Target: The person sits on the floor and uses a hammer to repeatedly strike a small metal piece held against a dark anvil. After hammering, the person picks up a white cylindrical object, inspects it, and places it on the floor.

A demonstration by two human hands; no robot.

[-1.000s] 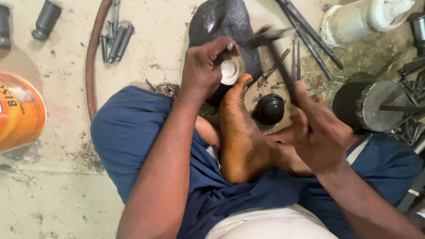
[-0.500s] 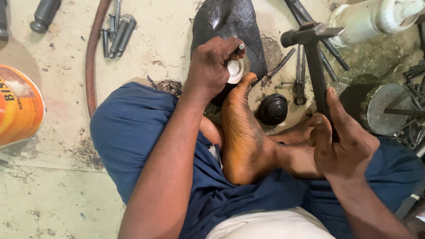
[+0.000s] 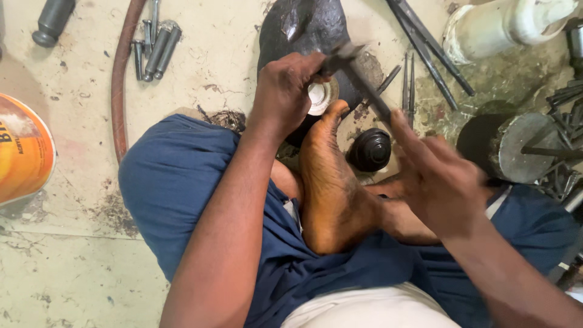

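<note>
Person is sitting on the floor [image 3: 73, 267], legs folded, one bare foot [image 3: 331, 182] pressing against the work. Left hand [image 3: 285, 91] is holding a small round white-and-metal part [image 3: 320, 96] down on a dark iron block [image 3: 303, 27]; its fingers are curling closed around the part's edge. Right hand [image 3: 440, 179] is gripping the handle of a hammer [image 3: 358, 76], fingers wrapped shut; the head is blurring just above the part, touching or nearly so, cannot tell which.

Progress, as a judgement: the striking is under way, not finished. The part is seated on the block and steadied, yet shows no clear change of shape, so more blows look likely.

A black domed piece [image 3: 370, 150] is lying just beside the foot, untouched. Long punches [image 3: 428, 48] and bolts [image 3: 159, 48] are lying well apart, unused. An orange can [image 3: 24, 149] is sitting at the far left.
</note>
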